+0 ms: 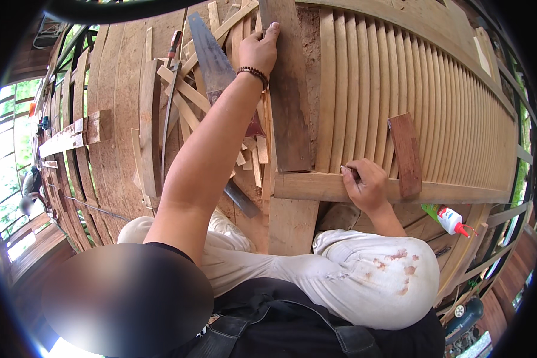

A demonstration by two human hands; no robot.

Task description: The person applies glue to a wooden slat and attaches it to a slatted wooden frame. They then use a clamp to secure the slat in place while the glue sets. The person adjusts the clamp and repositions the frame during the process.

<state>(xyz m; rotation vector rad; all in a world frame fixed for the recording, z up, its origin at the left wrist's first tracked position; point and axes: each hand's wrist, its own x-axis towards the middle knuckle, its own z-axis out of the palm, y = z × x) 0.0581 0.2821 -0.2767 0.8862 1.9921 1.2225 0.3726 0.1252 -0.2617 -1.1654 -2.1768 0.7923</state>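
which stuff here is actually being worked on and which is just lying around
In use:
left hand pressing on dark plank
right hand holding small tool, on slatted panel

Lying about:
handsaw
offcut strips
reddish block
glue bottle

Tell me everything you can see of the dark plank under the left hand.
The dark plank is a long, flat board of weathered grey-brown wood, darker than the pale slats beside it. It runs from the top of the view down to a square-cut end that meets the pale crossbar. The left hand presses on its upper left edge, fingers over the face. A handsaw lies just left of it.
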